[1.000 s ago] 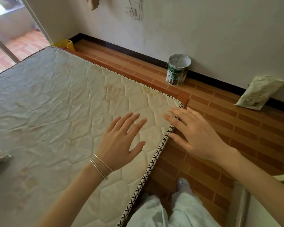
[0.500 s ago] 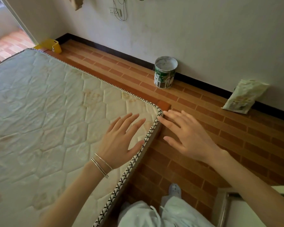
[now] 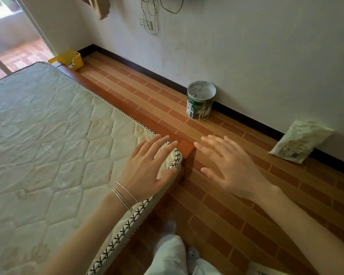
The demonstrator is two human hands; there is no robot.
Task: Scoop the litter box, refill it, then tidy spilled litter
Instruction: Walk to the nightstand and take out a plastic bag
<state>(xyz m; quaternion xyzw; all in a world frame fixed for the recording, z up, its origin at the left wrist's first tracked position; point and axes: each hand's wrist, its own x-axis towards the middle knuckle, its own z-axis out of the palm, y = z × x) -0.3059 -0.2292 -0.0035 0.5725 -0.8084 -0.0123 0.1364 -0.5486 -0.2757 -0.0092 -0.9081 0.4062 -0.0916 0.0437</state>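
Observation:
My left hand [image 3: 147,167] hovers flat with spread fingers over the corner of a bare quilted mattress [image 3: 48,147], holding nothing. My right hand [image 3: 224,165] is stretched out beside it over the tiled floor, fingers straight and empty. A pale bag [image 3: 300,140] leans against the wall at the right; I cannot tell what it holds. A yellow plastic bin [image 3: 71,59] stands in the far corner by the doorway. No litter box or scoop shows in this view.
A green and white open can [image 3: 200,101] stands on the brick-pattern floor [image 3: 226,205] by the dark skirting board. The mattress lies on an orange wooden bed frame [image 3: 186,146]. Cables hang from a wall socket [image 3: 146,23]. A glass door is at the far left.
The view has swung left and forward along the bed edge. Both hands stay outstretched and empty, now over the mattress corner, and the yellow bin has come more fully into sight.

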